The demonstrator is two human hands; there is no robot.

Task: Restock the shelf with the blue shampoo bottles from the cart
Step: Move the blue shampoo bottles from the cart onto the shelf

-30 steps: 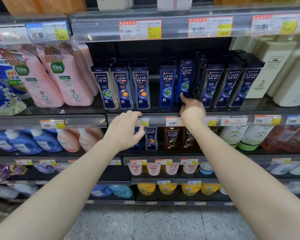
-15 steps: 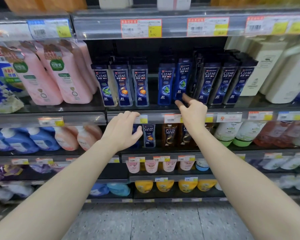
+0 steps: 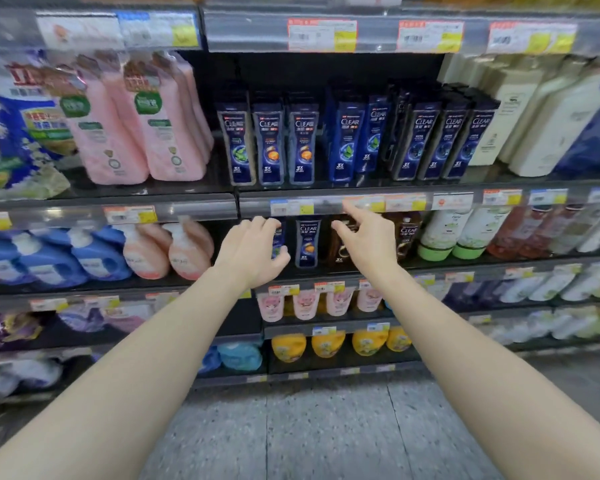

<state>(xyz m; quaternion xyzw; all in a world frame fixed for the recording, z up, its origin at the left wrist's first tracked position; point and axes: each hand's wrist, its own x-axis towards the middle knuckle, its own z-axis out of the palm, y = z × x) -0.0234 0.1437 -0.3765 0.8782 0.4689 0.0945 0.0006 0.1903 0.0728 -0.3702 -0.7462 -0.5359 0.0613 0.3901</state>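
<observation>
A row of blue CLEAR shampoo bottles stands upright on the middle shelf, with darker CLEAR bottles to their right. My right hand hangs below that shelf's price rail, fingers spread, forefinger pointing up, holding nothing. My left hand is in front of the shelf below, fingers loosely curled and empty, partly covering a small blue bottle. Another small CLEAR bottle stands between my hands. The cart is out of view.
Pink refill bottles fill the shelf to the left, white bottles to the right. Brown bottles, blue and peach pump bottles and pouches occupy lower shelves. Speckled floor lies below.
My right hand has let go of the blue bottle on the middle shelf and dropped below the price rail. My left hand has lowered slightly. The view has tilted down.
</observation>
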